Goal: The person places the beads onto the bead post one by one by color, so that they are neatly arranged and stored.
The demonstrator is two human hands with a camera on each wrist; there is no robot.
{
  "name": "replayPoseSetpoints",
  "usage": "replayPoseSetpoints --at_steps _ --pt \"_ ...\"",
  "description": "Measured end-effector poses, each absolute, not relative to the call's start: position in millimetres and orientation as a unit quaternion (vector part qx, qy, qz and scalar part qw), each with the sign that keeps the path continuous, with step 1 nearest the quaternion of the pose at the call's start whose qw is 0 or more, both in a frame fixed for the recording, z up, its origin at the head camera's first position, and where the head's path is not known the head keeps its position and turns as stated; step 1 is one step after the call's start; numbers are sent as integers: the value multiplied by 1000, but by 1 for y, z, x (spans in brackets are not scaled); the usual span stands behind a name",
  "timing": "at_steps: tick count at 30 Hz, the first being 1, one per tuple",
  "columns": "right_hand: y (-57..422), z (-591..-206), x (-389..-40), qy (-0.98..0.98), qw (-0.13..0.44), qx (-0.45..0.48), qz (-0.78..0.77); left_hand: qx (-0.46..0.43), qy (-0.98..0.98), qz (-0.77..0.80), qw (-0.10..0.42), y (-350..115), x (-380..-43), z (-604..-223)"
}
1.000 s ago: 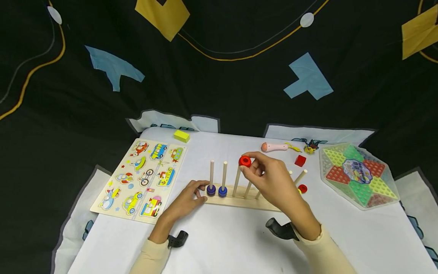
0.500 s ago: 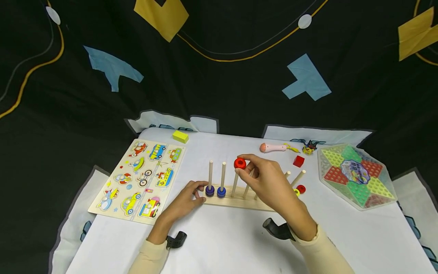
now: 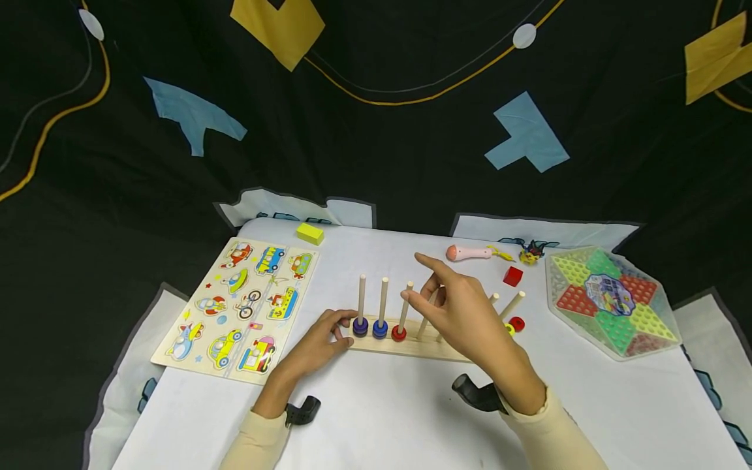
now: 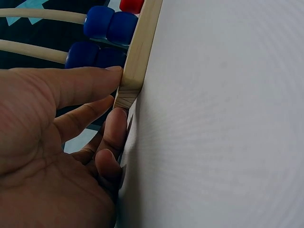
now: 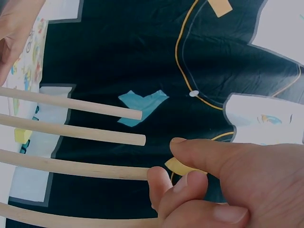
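A wooden peg board (image 3: 384, 346) lies on the white table, its round pegs (image 5: 71, 129) standing up. Dark purple-blue rings (image 3: 360, 328) sit on the leftmost peg, blue rings (image 3: 380, 331) on the second, and red ring (image 3: 399, 334) at the foot of the third. My left hand (image 3: 317, 343) pinches the board's left end, thumb above and fingers against its end, as the left wrist view shows. Above the third peg's top, my right hand (image 3: 461, 303) holds nothing; thumb and index finger are spread apart. It hides some pegs to the right.
On the left lies a vehicle puzzle board (image 3: 235, 307), with a yellow block (image 3: 310, 234) behind it. A pink toy microphone (image 3: 469, 253), a red block (image 3: 513, 276), a small figure (image 3: 531, 253) and a loose red ring (image 3: 517, 324) are right. A hexagonal game box (image 3: 611, 300) stands farther right.
The right hand carried the red ring left over the third peg, then let go of it. The ring has dropped to the peg's foot. The left hand has stayed at the board's end.
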State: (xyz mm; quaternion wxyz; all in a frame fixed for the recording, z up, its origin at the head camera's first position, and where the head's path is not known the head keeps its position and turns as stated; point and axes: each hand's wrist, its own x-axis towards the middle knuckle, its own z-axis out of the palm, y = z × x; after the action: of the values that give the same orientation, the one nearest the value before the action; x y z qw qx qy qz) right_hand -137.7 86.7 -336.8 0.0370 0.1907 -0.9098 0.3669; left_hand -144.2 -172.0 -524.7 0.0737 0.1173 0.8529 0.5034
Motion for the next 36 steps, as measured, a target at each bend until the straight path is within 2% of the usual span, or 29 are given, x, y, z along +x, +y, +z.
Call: replayPoseSetpoints --at_steps 11,22,25,27,36 --pt "110 -329 -131 -898 68 204 383 113 849 511 78 -168 -145 -525" --pt "196 -321 -125 -894 176 117 395 116 854 502 71 -171 -145 -523" --pt "223 -333 -129 -900 151 79 401 117 853 503 73 -173 -145 -524" --pt "240 -347 -134 -908 114 62 399 119 852 505 73 -173 -145 -524" --pt "298 -458 -164 -902 -121 21 413 116 847 514 70 -169 -142 -520"
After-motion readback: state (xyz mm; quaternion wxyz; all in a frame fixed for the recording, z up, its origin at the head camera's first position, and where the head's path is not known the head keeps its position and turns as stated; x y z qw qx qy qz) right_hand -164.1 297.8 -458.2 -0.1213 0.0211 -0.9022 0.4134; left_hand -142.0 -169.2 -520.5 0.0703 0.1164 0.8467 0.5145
